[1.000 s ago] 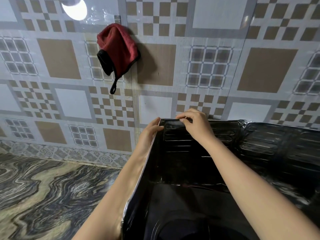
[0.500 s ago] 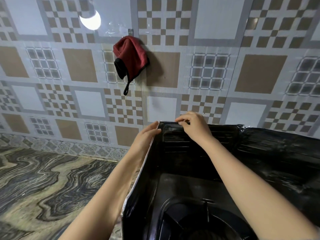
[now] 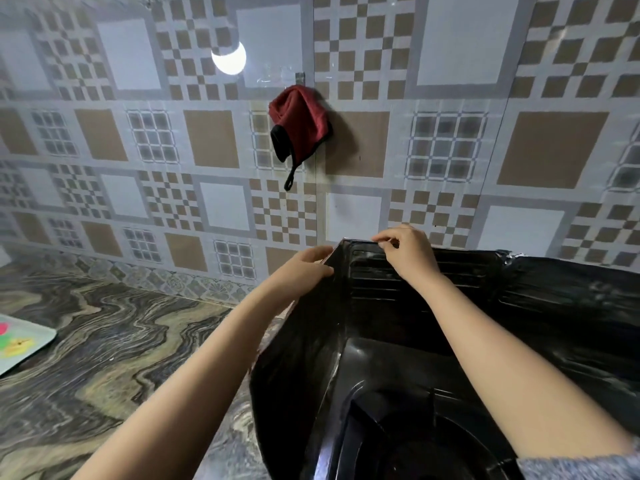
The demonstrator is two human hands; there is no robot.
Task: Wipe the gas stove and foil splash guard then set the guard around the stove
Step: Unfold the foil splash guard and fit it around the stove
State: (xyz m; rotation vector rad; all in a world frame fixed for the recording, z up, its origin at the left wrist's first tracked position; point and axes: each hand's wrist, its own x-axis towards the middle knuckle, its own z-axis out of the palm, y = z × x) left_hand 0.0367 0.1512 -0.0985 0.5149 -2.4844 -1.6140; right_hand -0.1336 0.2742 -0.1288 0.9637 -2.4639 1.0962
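Now clasping foil splash guard [image 3: 554,299] side edge with left hand [image 3: 304,270], flat before; pinching top rim with right hand [image 3: 408,252]. Probably nearly set around gas stove [image 3: 398,410].

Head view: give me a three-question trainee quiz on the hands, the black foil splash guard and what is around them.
1. True or false: the dark red cloth hangs on the patterned tiled wall, apart from both hands.
2. Where does the right hand pinch the black foil splash guard? A) its top edge, beside the corner fold; B) its bottom edge; C) nowhere, it hovers clear.
3. Fill in: the left hand holds the guard's left panel at the top, and between the panels sits the black gas ____.

Key: 1 true; 2 A; 3 stove.
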